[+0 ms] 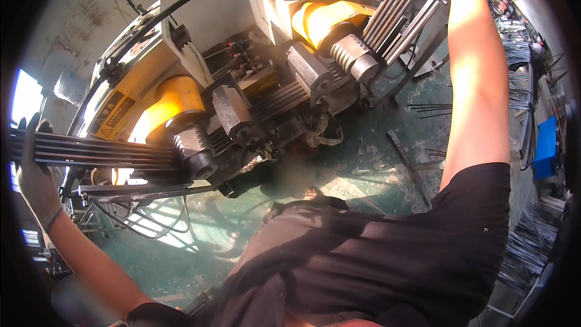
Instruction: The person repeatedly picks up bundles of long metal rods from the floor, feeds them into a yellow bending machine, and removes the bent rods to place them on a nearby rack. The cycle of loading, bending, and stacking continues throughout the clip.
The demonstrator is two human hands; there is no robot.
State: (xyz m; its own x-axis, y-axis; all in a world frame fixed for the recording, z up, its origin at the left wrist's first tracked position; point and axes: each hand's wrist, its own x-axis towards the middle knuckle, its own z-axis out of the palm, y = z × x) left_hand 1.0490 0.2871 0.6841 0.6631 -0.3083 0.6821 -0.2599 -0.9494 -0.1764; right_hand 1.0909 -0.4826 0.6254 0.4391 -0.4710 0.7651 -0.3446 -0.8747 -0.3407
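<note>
A yellow and grey bending machine (242,85) fills the far left and middle. A bundle of thin steel rods (91,151) runs across it, between its ribbed rollers (193,145). The gloved left hand (30,163) is wrapped around the rods' left end. The right arm reaches far right, with its hand out of sight.

The machine (181,94) has yellow housings with black and yellow warning stickers, and its ribbed rollers (193,145) are bare grey steel. The rods (91,151) are dark grey, held by a left hand (33,169) in a dark glove. The floor (375,157) is scuffed green, the shirt (387,254) black, and a bin (546,145) is blue.
</note>
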